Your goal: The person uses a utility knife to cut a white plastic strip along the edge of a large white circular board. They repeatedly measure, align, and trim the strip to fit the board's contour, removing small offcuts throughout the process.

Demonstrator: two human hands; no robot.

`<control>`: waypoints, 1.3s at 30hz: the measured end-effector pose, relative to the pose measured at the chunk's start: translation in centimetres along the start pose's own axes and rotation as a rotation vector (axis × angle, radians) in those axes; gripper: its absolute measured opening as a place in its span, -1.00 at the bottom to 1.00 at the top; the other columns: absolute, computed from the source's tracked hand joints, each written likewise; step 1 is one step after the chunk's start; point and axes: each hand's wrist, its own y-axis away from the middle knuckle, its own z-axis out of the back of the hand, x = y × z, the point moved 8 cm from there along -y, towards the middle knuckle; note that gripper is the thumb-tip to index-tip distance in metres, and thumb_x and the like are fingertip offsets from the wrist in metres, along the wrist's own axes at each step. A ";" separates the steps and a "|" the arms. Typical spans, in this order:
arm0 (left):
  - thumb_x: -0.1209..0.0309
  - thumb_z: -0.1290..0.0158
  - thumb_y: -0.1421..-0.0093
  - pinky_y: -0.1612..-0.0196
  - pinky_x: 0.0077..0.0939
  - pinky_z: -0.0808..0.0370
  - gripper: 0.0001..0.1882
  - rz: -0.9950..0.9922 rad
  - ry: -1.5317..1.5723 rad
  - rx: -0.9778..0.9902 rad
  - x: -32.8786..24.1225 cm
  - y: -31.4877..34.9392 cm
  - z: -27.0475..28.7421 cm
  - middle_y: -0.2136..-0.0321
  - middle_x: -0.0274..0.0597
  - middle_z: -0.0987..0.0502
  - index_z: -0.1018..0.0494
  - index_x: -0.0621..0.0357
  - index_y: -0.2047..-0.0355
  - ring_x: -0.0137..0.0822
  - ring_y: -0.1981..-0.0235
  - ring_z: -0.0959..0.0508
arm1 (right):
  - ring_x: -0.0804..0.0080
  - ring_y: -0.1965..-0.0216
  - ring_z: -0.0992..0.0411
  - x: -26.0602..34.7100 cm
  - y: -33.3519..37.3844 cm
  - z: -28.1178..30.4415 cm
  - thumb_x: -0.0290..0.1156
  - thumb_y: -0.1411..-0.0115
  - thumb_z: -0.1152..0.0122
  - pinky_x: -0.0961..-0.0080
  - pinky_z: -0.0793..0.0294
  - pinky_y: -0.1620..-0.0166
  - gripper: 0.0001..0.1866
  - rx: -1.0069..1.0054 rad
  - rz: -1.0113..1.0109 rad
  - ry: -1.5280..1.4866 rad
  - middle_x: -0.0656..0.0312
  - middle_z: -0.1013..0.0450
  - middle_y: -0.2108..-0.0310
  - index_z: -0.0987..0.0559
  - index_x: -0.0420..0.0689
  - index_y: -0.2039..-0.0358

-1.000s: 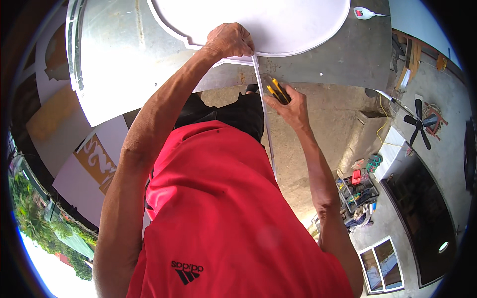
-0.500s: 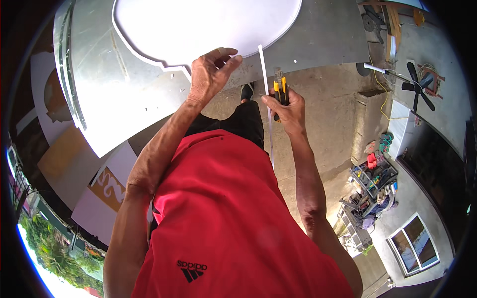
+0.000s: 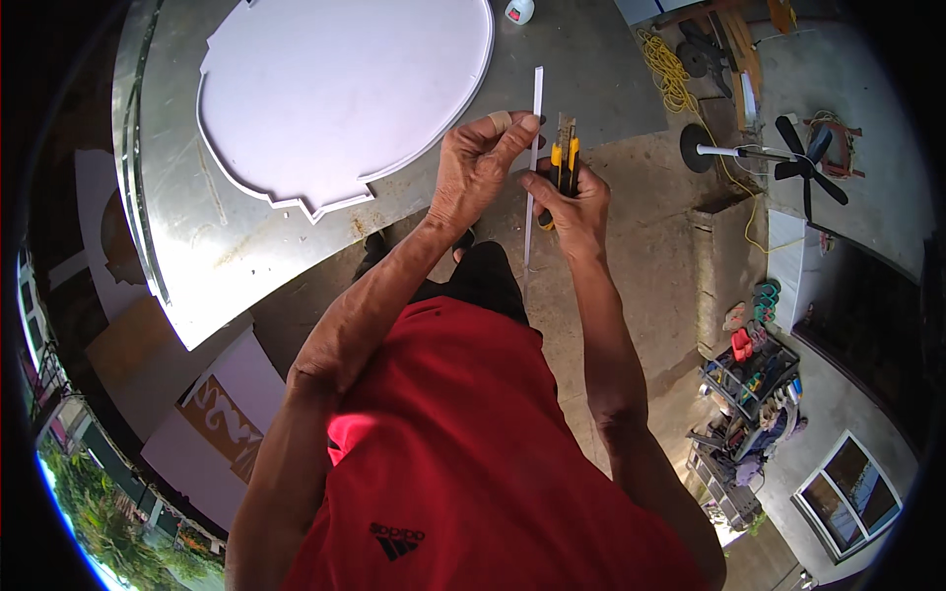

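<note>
My left hand (image 3: 481, 165) pinches a narrow white strip (image 3: 538, 87) between thumb and fingers, a little below its upper end. A bandage-like band wraps one finger. In my right hand (image 3: 574, 215) is a yellow-and-black utility knife (image 3: 566, 163), its blade pointing up and away from me. The same hand's thumb and fingers also steady the strip, which hangs down past them toward the floor. Beyond my left hand lies a large rounded white panel (image 3: 340, 94) with thin raised edging along its outline. Its near side has a pointed, stepped corner.
The panel rests on a grey metal-topped table (image 3: 572, 89). A white bottle (image 3: 519, 11) stands at its far side. To the right are a coiled yellow cord (image 3: 666, 74), a black-bladed fan (image 3: 810, 167) and a cluttered rack (image 3: 749, 379). Cut sheets (image 3: 202, 433) lean at left.
My left hand has moved right from beside the panel and now grips the strip. The strip has risen slightly. My view has shifted, so more of the panel and table shows.
</note>
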 end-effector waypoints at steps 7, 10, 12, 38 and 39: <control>0.17 -0.14 -0.38 0.19 -0.52 -0.56 -0.60 -0.068 0.116 -0.004 -1.8 -0.2 -3.8 0.41 -0.23 -0.66 -0.61 0.35 0.10 -0.49 0.33 -0.62 | 0.65 0.56 -0.42 2.7 -0.6 2.0 -0.46 -0.07 -0.55 0.65 -0.40 0.48 -0.74 0.002 0.053 -0.139 0.35 -0.54 0.48 -0.64 -0.20 0.27; 0.18 -0.13 -0.39 0.23 -0.50 -0.59 -0.61 -0.100 0.164 0.018 -3.2 0.2 -4.6 0.41 -0.22 -0.65 -0.61 0.34 0.12 -0.44 0.35 -0.64 | 0.64 0.54 -0.43 3.9 0.3 2.6 -0.44 -0.07 -0.56 0.65 -0.41 0.46 -0.70 -0.013 0.101 -0.169 0.29 -0.57 0.43 -0.62 -0.24 0.23; 0.19 -0.12 -0.39 0.27 -0.50 -0.60 -0.63 -0.124 0.275 0.009 -5.6 0.8 -4.4 0.41 -0.20 -0.64 -0.60 0.33 0.15 -0.42 0.37 -0.65 | 0.62 0.53 -0.44 5.2 0.8 2.0 -0.44 -0.08 -0.56 0.64 -0.43 0.45 -0.67 0.005 0.155 -0.188 0.26 -0.59 0.41 -0.61 -0.25 0.21; 0.26 -0.19 -0.35 0.60 -0.72 -0.27 -0.73 -0.577 0.462 -0.288 -25.1 7.5 9.0 0.52 -0.31 -0.55 -0.62 0.26 0.17 -0.57 0.59 -0.45 | 0.52 0.56 -0.44 6.5 6.7 -2.4 -0.45 -0.14 -0.50 0.56 -0.44 0.41 -0.73 0.002 0.190 -0.207 0.24 -0.50 0.49 -0.56 -0.23 0.24; 0.26 -0.20 -0.34 0.61 -0.72 -0.27 -0.72 -0.592 0.472 -0.294 -25.3 7.7 9.1 0.52 -0.31 -0.55 -0.62 0.27 0.18 -0.57 0.59 -0.45 | 0.52 0.55 -0.44 6.4 6.7 -2.3 -0.45 -0.14 -0.50 0.56 -0.44 0.40 -0.73 0.004 0.191 -0.205 0.24 -0.50 0.49 -0.56 -0.23 0.24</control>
